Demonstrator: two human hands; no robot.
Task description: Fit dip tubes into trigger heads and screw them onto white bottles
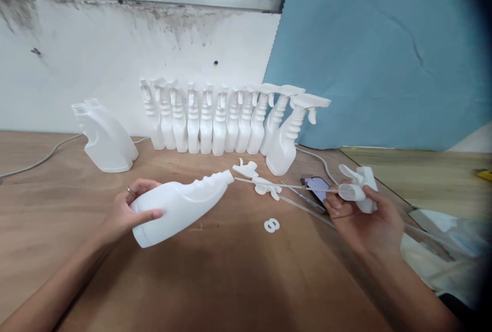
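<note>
My left hand (130, 206) is closed around the base of a white bottle (179, 209), which is tilted with its open neck toward the right. My right hand (361, 219) grips a white spray head (359, 188) at the right. From that spray head a thin tube (292, 186) runs left, its end at the bottle's mouth; whether the tip is inside is too small to tell. Between the hands, loose white spray heads (267, 187) lie on the table, with two flat white rings (271, 225) nearer to me.
Several white spray bottles (219, 127) stand in a row by the wall. Two bottles without heads (109, 142) stand at the left. A phone (318, 188) lies by my right hand, and plastic bags (442, 234) are at the right. Cables (49, 153) cross the wooden table (215, 281).
</note>
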